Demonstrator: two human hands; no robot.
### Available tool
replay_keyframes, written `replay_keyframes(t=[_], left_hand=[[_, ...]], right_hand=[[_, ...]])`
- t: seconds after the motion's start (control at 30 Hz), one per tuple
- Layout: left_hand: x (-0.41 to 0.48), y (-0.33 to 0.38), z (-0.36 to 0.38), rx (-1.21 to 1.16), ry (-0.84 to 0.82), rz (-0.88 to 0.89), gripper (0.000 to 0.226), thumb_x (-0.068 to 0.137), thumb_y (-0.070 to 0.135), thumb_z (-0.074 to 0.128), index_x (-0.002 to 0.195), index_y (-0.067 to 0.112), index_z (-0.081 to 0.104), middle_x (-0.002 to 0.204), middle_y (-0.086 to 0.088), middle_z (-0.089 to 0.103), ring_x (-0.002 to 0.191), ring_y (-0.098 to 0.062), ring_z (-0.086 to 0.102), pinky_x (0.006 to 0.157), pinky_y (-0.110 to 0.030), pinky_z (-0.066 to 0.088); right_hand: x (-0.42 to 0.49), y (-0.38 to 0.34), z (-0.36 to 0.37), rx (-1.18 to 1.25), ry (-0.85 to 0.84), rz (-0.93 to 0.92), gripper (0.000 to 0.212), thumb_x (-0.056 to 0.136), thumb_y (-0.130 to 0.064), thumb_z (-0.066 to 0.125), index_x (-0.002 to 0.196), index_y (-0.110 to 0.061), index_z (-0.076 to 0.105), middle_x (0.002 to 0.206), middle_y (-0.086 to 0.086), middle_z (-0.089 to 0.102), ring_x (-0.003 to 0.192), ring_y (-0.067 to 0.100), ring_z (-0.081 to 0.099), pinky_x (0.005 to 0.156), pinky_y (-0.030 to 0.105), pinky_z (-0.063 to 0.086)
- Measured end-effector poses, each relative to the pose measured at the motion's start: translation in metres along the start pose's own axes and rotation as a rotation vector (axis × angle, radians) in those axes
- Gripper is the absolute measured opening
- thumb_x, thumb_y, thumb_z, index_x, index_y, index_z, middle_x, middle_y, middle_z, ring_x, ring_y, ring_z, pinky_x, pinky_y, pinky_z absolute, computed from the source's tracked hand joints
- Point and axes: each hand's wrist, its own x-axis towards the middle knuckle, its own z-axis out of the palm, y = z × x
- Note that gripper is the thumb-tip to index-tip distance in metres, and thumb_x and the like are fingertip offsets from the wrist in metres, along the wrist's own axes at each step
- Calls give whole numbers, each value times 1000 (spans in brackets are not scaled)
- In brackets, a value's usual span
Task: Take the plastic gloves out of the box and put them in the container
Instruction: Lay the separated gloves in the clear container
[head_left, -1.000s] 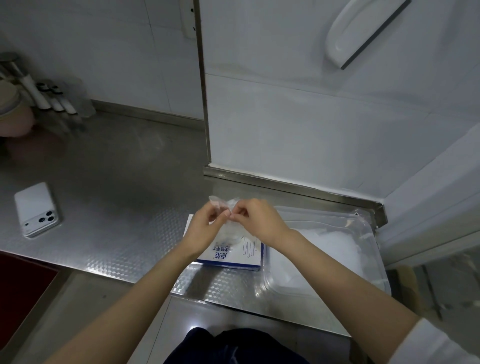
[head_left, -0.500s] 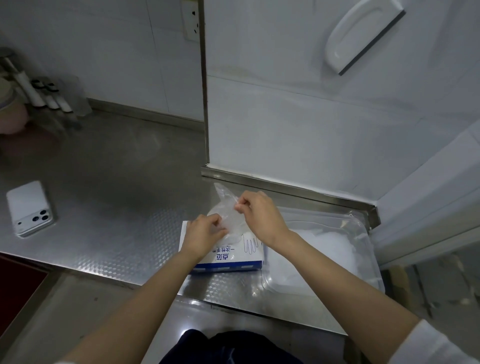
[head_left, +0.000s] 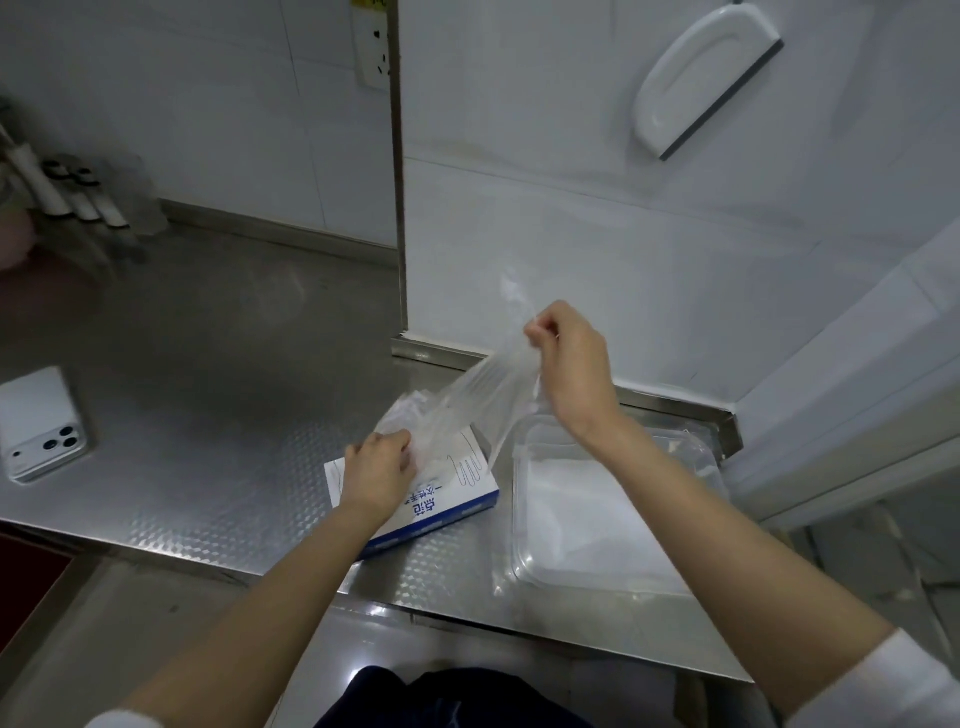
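A white and blue glove box lies flat on the steel counter, near its front edge. My left hand rests on the box top with curled fingers at the opening, where more clear plastic bunches up. My right hand is raised above and to the right and pinches the top of a clear plastic glove, which stretches slanting down to the box. To the right of the box stands a clear plastic container with white gloves lying inside.
A white phone lies face down at the counter's left. Bottles stand at the back left. A white tiled pillar rises right behind the box and container. The counter's front edge runs close to my body.
My right hand has risen up and to the right, drawing the clear glove out of the box. My left hand has dropped onto the box top.
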Motion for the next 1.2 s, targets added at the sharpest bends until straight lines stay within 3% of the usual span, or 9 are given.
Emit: replay_keyframes(t=[0.13, 0.23, 0.3, 0.47, 0.6, 0.7, 0.83, 1.0, 1.2], left_hand=[[2, 18, -21, -270, -35, -28, 23, 89, 1, 50, 110, 12, 51, 110, -4, 54, 110, -26, 52, 98, -40, 37], [-4, 48, -52, -533, 250, 54, 32, 81, -9, 52, 108, 8, 53, 105, -1, 49, 103, -25, 53, 90, -31, 42], [-14, 73, -69, -561, 218, 208, 31, 81, 3, 61, 109, 12, 52, 105, 2, 48, 102, -20, 51, 87, -25, 38], [-35, 128, -61, -210, -82, 445, 91, 73, 48, 73, 144, 21, 24, 142, 6, 30, 132, -12, 25, 111, -31, 22], [-26, 142, -47, -318, 62, 452, 36, 88, 25, 62, 119, 13, 50, 120, -2, 54, 111, -22, 51, 96, -40, 41], [-16, 143, -56, -396, 7, 423, 4, 91, 16, 54, 92, 12, 54, 90, 0, 61, 85, -21, 56, 74, -34, 45], [5, 141, -79, -369, -197, 326, 10, 86, 17, 59, 88, 8, 59, 90, -5, 67, 89, -25, 60, 80, -35, 47], [7, 147, -110, -593, -516, 348, 33, 74, 23, 65, 97, 0, 62, 87, -9, 70, 79, -17, 65, 84, -30, 46], [20, 153, -129, -601, -487, 413, 6, 87, 4, 59, 86, 9, 60, 76, -5, 63, 67, -11, 57, 66, -17, 45]], right_hand=[[14, 12, -26, -110, 7, -1, 13, 95, -12, 52, 86, -6, 59, 84, 3, 59, 78, 18, 52, 66, 23, 33], [9, 26, -38, -153, 16, 52, 13, 94, -14, 53, 91, -4, 61, 84, 4, 60, 80, 20, 54, 69, 25, 36], [5, 30, -40, -143, 9, 96, 15, 94, -14, 53, 95, -2, 61, 81, 2, 58, 85, 25, 58, 73, 26, 38], [-2, 25, -42, -73, -11, 242, 20, 93, -12, 49, 111, -3, 54, 82, 4, 57, 86, 25, 58, 72, 24, 40], [-14, 26, -52, 55, -66, 342, 24, 92, -5, 44, 116, -3, 45, 74, 9, 61, 60, 21, 62, 56, 22, 52], [-21, 42, -58, -47, -97, 358, 30, 92, -9, 46, 121, -3, 40, 93, 14, 63, 76, 27, 66, 73, 39, 55], [-29, 58, -72, -3, 10, 161, 44, 92, -24, 58, 130, -8, 42, 126, 1, 53, 114, 14, 52, 95, 25, 39], [-37, 45, -81, 106, -342, 49, 73, 71, -37, 79, 133, -25, 42, 121, -14, 56, 114, -2, 48, 86, 6, 37], [-33, 54, -82, 176, -411, 61, 21, 73, -14, 81, 86, -22, 66, 79, -7, 67, 76, 10, 61, 77, 24, 48]])
